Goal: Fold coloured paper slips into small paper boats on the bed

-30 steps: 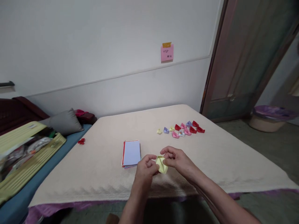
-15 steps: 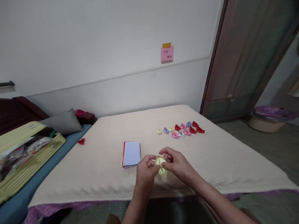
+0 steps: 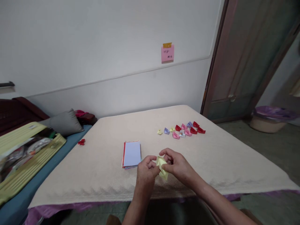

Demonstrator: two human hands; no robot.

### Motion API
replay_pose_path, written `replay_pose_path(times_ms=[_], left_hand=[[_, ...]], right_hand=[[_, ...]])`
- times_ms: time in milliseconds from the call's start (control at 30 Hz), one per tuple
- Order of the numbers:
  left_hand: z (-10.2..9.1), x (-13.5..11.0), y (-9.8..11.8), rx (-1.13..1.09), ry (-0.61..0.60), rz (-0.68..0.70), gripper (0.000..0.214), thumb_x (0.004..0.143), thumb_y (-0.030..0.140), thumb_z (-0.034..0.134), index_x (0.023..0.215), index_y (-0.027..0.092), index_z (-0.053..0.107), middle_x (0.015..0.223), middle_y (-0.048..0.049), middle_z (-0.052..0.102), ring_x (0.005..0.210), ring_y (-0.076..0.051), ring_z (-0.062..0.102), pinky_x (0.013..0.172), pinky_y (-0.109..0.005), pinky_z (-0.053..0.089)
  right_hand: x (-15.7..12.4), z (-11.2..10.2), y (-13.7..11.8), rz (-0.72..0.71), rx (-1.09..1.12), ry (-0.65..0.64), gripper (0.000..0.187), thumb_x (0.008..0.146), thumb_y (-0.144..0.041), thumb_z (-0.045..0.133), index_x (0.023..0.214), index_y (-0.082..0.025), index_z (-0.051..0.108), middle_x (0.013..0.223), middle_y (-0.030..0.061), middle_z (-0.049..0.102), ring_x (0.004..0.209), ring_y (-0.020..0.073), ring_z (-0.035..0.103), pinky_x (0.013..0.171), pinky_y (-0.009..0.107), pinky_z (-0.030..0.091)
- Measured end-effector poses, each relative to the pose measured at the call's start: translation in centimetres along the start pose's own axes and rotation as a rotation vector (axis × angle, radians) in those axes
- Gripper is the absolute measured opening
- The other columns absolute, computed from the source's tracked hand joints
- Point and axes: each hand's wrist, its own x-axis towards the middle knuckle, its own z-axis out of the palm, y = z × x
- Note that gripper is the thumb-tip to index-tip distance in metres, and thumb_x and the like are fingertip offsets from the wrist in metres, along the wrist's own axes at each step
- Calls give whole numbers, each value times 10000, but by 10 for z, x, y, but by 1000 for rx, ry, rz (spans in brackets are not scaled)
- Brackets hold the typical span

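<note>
Between both hands I hold a small pale yellow folded paper (image 3: 162, 171), just above the front part of the table. My left hand (image 3: 146, 171) pinches its left side, thumb in front and fingers curled behind. On the other side, my right hand (image 3: 177, 164) grips the upper right of the paper with thumb and fingers. Some of the fingertips are hidden behind the paper. Left of my hands lies a stack of coloured paper (image 3: 132, 153), with a lavender sheet on top and red edges showing. Several small folded paper boats (image 3: 187, 132) in red, pink, lavender, white and yellow stand farther back on the right.
A cream cloth covers the table (image 3: 105, 175). A small red object (image 3: 81, 142) lies at its left edge. Beyond that are a grey cushion (image 3: 65, 122) and a yellow case (image 3: 35, 162) of packets. A pink note (image 3: 167, 53) is taped to the wall. A lined basin (image 3: 268, 123) stands right.
The folded paper has tilted slightly between my fingers, its lower tip dipping a little. My hands have barely moved, and both still hold it.
</note>
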Motion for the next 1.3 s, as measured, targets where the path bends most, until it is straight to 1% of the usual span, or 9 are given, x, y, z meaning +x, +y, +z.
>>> replay_pose_path(times_ms=[200,400,533,633,767,967,1133,1200,1300], left_hand=[[1,-1,2,-28,23,4,271,574,151,649,841,125,610,473,74,515,422,-71,426,463,-194,308],[1,-1,8,-52,133,18,259,575,166,660,826,130,608,456,73,526,417,-74,441,466,-193,311],[1,-2,13,-14,194,67,235,599,176,659,824,129,609,453,73,528,425,-75,442,464,-187,315],[2,-4,16,-8,258,133,251,637,196,651,876,136,602,502,62,557,471,-88,482,490,-189,350],[4,-8,18,10,297,195,262,693,229,631,941,151,593,600,30,611,559,-116,547,548,-206,403],[5,-10,14,85,301,221,244,730,229,599,962,158,588,618,26,612,588,-130,573,575,-217,422],[9,-9,10,197,237,220,270,725,248,594,974,144,589,585,29,600,564,-145,574,570,-235,433],[9,-9,9,256,207,210,305,727,284,594,994,137,583,571,28,593,545,-154,572,552,-246,435],[6,-5,4,298,151,156,427,704,332,614,1075,131,545,687,-14,647,631,-177,615,618,-272,462]], right_hand=[[-1,0,-2,16,22,-14,274,611,-78,530,856,-201,539,579,-75,443,532,99,403,492,203,304],[2,-6,-6,29,129,-19,209,687,-150,571,887,-185,523,588,-68,516,551,106,466,547,222,351],[3,-12,-10,33,101,15,163,729,-218,563,884,-180,529,623,-39,580,615,136,536,625,254,402],[1,-13,-13,1,67,78,147,739,-247,561,870,-182,544,671,-14,596,653,155,555,632,264,420],[-7,-6,-19,-113,-122,195,67,760,-215,537,799,-194,586,691,3,579,651,159,533,617,261,414],[-19,12,-21,-435,-632,251,59,790,-199,526,766,-190,580,721,52,575,711,196,516,663,304,364],[-20,18,-12,-483,-895,299,211,837,-164,463,639,-186,532,625,46,537,625,176,465,603,303,282],[-18,17,-9,-480,-931,315,212,817,-132,462,620,-186,516,614,38,531,619,169,458,594,300,262],[-14,9,-3,-431,-962,347,166,793,-147,486,635,-183,525,631,27,548,628,159,468,596,288,261]])
